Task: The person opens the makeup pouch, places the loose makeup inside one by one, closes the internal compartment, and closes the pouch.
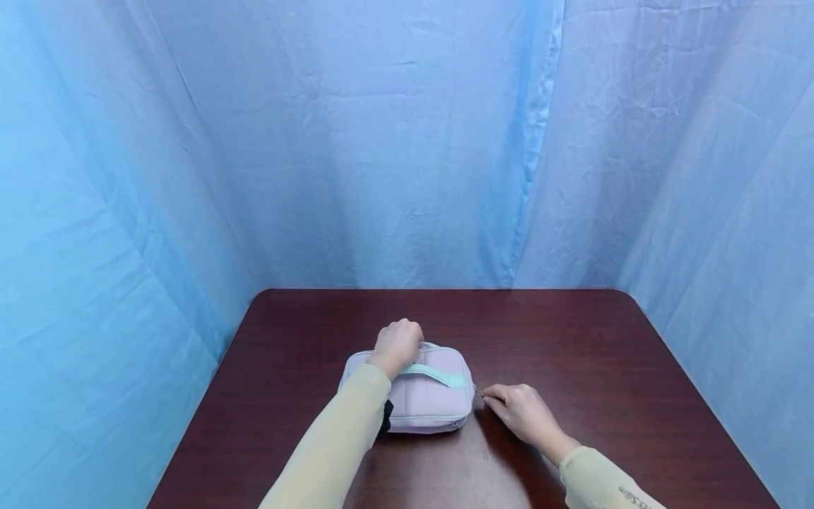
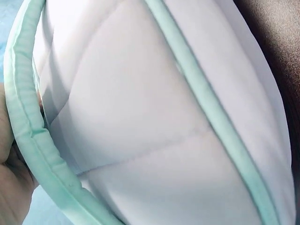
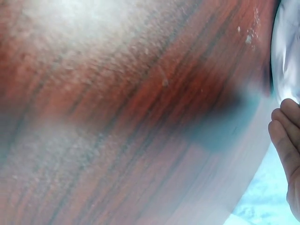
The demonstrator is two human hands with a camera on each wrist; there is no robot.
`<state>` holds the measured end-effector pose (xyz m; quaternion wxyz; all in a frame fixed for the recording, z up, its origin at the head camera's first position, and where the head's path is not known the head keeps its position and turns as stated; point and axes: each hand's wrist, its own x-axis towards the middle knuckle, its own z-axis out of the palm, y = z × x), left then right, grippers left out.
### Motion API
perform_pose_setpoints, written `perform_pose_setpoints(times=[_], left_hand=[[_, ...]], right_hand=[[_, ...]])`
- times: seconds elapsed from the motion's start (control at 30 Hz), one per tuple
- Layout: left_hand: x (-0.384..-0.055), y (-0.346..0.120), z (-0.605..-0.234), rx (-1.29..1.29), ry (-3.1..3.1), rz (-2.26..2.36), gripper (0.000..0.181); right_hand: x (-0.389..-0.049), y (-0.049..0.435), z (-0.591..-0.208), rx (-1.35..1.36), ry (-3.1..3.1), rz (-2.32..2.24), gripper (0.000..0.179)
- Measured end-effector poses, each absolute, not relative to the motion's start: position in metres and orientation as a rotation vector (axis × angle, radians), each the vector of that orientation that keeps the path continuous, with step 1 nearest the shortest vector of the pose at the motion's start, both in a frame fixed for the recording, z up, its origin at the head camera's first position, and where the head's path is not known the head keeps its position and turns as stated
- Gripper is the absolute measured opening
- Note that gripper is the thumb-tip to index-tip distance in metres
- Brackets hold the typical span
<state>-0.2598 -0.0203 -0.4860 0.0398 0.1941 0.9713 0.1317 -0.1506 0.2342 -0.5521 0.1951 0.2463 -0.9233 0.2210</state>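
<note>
A pale lilac zippered bag (image 1: 429, 399) with a mint-green strap handle (image 1: 439, 376) lies on the table. My left hand (image 1: 399, 341) reaches across its top and grips the far edge, fingers mostly hidden. Quilted panels of the bag fill the left wrist view, where part of the left hand (image 2: 14, 173) shows behind the mint handle (image 2: 33, 136). At the bag's right end, my right hand (image 1: 523, 410) pinches a small zipper pull (image 1: 480, 393) between thumb and forefinger. The right wrist view catches the right hand (image 3: 288, 140) at its right edge, beside the bag (image 3: 287, 47).
The dark reddish-brown wooden table (image 1: 572, 339) has rounded far corners. Light blue curtains (image 1: 407, 141) hang behind it and along both sides. A black item (image 1: 385, 418) shows by the left wrist, partly covered by the sleeve.
</note>
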Motion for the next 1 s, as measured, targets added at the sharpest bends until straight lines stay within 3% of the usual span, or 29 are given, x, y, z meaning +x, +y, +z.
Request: perform_pose_setpoints(times=[0.27,1.0], left_hand=[[-0.264,-0.026,-0.489,0.386,3.049,0.423,0.032],[-0.266,-0.027,-0.491,0.267,3.068,0.445,0.028]], right_hand=[[-0.142,0.227,-0.557,0.751,-2.562,0.647,0.014],[-0.130,0.216,-0.560,0.873,-2.504,0.796,0.012]])
